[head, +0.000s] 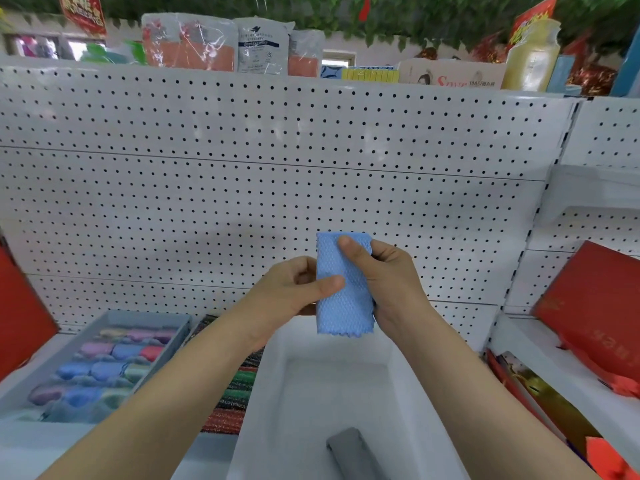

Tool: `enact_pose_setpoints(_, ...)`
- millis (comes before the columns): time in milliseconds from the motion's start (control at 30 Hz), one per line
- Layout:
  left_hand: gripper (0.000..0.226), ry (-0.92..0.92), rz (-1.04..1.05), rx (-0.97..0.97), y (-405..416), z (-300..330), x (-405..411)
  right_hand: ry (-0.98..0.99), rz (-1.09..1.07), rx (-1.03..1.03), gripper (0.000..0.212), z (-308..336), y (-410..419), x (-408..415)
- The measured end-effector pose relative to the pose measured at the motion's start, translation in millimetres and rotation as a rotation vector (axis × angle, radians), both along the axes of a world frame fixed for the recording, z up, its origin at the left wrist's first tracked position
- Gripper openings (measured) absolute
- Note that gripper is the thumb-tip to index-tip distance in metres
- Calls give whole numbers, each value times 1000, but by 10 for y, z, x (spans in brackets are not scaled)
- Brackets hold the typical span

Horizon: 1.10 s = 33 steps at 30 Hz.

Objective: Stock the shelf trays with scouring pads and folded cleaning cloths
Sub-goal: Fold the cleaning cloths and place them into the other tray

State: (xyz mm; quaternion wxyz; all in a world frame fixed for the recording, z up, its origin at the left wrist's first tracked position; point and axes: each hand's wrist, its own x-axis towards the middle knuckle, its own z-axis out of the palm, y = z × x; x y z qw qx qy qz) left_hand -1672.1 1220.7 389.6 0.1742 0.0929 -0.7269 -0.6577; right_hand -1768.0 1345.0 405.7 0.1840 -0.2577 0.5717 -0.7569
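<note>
Grey cloth (353, 453): a folded, matte strip lying at the near end of the white tray (408, 393), closest to the camera.
White tray: smooth, rectangular, high-walled plastic, bare apart from the grey cloth.
Blue cloth (344, 289): folded into an upright rectangle, waffle-textured weave with a zigzag lower hem, held in the air above the tray's far end, in front of the pegboard (277, 188).
Left hand (294, 291): thumb pressed on the cloth's front, fingers curled behind its left edge, gripping it.
Right hand (388, 282): thumb clamped near the top corner, fingers wrapped behind the right edge (both hands hold the same cloth).
Grey tray (173, 337): left of the white one, packed with rounded pastel pads in rows, somewhat blurred.
Scouring pads (235, 393): a glittery striped stack in red, green and black, lying between the two trays.
Pegboard: white perforated metal, dotted evenly with round holes.
</note>
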Motion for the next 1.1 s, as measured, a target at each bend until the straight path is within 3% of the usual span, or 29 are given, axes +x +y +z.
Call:
enact_pose_setpoints(100,30,6,59,4,-11,-47,-9,5,77,1,21,-11,29,-30)
enact_pose_setpoints(200,23,37,121,55,-40,-103,-15,63,224,150,29,-31,119,-62)
enact_pose_setpoints(300,16,46,211,8,-43,-132,-8,70,213,292,49,-123,155,-113)
enact_pose_setpoints(400,17,35,301,-82,-40,-157,-17,100,234,275,65,-220,132,-141)
enact_pose_setpoints(500,34,40,375,-35,-75,-164,0,179,229,220,51,-259,95,-126)
enact_pose_setpoints(567,48,78,315,-21,-127,-162,43,230,182,227,41,-273,63,-129)
enact_pose_setpoints(633,56,91,223,-133,-192,-168,94,284,145,267,38,-284,22,-141)
enact_pose_setpoints(733,42,57,189,-312,-289,-165,132,396,104,347,35,-299,-47,-175)
enact_pose_setpoints(867,26,19,200,-371,-404,-142,148,533,18,428,15,-328,-171,-206)
enact_pose_setpoints(967,20,-12,172,-405,-533,-97,160,433,108,407,7,-307,-251,-249)
enact_pose_setpoints(1100,20,-52,117,-282,-732,-70,138,306,250,315,15,-289,-406,-227)
